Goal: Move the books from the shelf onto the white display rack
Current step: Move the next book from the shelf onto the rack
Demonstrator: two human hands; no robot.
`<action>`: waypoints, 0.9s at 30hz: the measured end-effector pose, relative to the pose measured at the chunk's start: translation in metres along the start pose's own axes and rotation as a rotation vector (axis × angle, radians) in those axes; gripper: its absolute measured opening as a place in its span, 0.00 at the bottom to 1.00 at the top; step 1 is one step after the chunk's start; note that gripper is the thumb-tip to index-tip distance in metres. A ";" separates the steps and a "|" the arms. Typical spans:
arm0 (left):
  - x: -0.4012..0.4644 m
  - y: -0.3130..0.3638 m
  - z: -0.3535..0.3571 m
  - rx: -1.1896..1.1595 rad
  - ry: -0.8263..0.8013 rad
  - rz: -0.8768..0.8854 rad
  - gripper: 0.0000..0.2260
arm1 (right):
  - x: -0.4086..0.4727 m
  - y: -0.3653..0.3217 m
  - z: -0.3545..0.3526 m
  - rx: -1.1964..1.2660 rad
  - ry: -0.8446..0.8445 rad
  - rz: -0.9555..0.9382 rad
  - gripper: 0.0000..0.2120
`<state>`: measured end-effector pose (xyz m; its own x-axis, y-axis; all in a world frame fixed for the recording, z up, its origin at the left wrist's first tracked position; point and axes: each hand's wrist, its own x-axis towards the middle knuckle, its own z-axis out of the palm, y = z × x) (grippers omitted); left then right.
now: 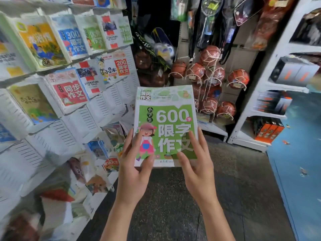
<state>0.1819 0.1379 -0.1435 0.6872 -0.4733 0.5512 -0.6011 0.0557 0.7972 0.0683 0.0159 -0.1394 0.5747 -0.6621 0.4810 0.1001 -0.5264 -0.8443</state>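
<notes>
While both hands grip: one book is held up in mid-air in front of the person, cover facing the camera.
Left hand (137, 164): holds the book's lower left corner, thumb lying across the cover, the other fingers hidden behind it.
Right hand (196, 164): holds the lower right corner, thumb and one fingertip on the cover, the rest behind.
Green-and-white paperback book (165, 119): glossy cover with a green panel, large white "600" and Chinese characters, a cartoon girl in a pink hat and pink dress at lower left, a pale band with a small title box along the top.
Book's place: upright between the two hands, its bottom edge at the palms, its top rising in front of the ball display; it touches nothing but the hands.
White display rack (83, 119): slotted white pockets in tiers on the left, just beside the book's left edge; upper pockets carry books, among them a red-and-white book (70, 92) and a blue "300" book (74, 41); several middle pockets show bare slats.
Netted orange basketballs (211, 73): hang in a cluster behind the book.
Bagged rackets (208, 20): hang above the balls.
White shelving unit (257, 108): stands at right, with boxes on it.
Floor (173, 197): dark, speckled, under the forearms.
</notes>
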 end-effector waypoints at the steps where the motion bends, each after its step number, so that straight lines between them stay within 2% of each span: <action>1: 0.011 -0.009 0.005 0.008 0.008 -0.001 0.25 | 0.013 0.009 0.005 -0.001 -0.011 -0.003 0.27; 5: 0.070 -0.052 0.029 0.012 0.019 0.017 0.26 | 0.076 0.050 0.023 -0.021 -0.029 -0.018 0.26; 15: 0.268 -0.139 0.079 -0.063 -0.012 0.027 0.25 | 0.273 0.111 0.077 -0.029 0.050 -0.009 0.26; 27: 0.403 -0.238 0.141 -0.039 -0.022 -0.043 0.25 | 0.419 0.204 0.120 -0.013 -0.003 0.096 0.27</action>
<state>0.5441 -0.1905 -0.1457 0.7024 -0.4954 0.5111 -0.5546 0.0692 0.8292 0.4273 -0.3050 -0.1383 0.5834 -0.7084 0.3972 0.0336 -0.4677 -0.8833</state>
